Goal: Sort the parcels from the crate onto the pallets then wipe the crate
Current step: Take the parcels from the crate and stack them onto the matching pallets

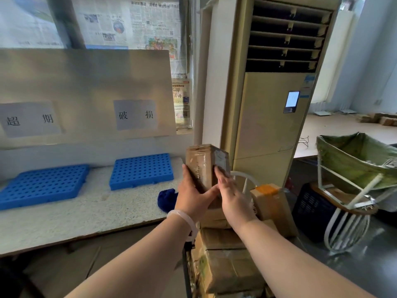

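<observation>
I hold a brown taped cardboard parcel (pixel 204 164) upright in front of me, a white label on its right face. My left hand (pixel 194 193) grips its left side and lower edge. My right hand (pixel 228 190) lies against its right face with the fingers fairly straight. Below my arms, several more brown parcels (pixel 227 263) are stacked in a dark crate whose edge (pixel 186 269) barely shows. Two blue perforated pallets lie on the speckled counter: one at the left (pixel 43 186), one in the middle (pixel 141 171). A blue cloth (pixel 166 198) lies on the counter near my left hand.
A grey board behind the pallets carries two paper signs (pixel 135 115). A tall beige air conditioner (pixel 272 93) stands right behind the parcel. To the right stand a dark blue crate (pixel 311 209), a white wire frame with a green bag (pixel 352 160), and another parcel with orange tape (pixel 270 201).
</observation>
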`<state>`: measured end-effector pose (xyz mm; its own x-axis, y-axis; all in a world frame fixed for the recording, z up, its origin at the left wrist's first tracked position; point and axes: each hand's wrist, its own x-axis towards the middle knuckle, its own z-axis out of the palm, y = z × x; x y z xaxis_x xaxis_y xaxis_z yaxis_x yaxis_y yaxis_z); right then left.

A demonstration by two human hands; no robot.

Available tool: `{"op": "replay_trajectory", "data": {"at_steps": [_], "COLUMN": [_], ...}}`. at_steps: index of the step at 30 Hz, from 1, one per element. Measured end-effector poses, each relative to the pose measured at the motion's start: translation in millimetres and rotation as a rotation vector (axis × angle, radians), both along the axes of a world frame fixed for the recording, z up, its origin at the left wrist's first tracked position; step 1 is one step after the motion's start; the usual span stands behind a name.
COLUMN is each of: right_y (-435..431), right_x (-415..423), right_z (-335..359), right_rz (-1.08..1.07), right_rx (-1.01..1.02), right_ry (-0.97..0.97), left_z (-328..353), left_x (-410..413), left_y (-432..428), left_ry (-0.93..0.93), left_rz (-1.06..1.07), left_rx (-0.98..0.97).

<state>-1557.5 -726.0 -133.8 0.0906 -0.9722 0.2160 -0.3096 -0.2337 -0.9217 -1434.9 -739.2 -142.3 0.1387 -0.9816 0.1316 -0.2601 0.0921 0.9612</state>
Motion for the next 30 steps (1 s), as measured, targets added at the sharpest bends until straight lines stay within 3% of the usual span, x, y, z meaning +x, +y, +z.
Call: {"op": "replay_trajectory", "data": {"at_steps": [2,5,9,14,21,26,30], "right_y": [0,-5,-10,-12,-31,-59,-83], "right_x": [6,11,24,61,129,188,244], "right_z": [4,3,1,5,-2,-13,-17], "right_rz": [0.031,0.027,-0.04,0.013,0.043,0.074,0.109], "right_rx": [-0.003,-0.003,-0.074,0.009,-0.02,-0.017,-0.034], "right_ry": [0.023,0.062,0.392,0.299,0.333,0.355,0.345], "left_z": [-2,-6,-7,-13,-20,-28,-33], "left_x": [11,33,63,103,172,239,300], "left_y": [-1,0,4,2,-11,-31,-49], "left_ry": [0.042,0.244,0.4,0.505,0.376,0.031,-0.093], "left_rz": [0.035,-0.002,-0.067,-0.091,-0.043,-0.044,-0.037], "left_rx": [-0.004,0.009,0.031,0.038,-0.063,-0.141,-0.111]}}
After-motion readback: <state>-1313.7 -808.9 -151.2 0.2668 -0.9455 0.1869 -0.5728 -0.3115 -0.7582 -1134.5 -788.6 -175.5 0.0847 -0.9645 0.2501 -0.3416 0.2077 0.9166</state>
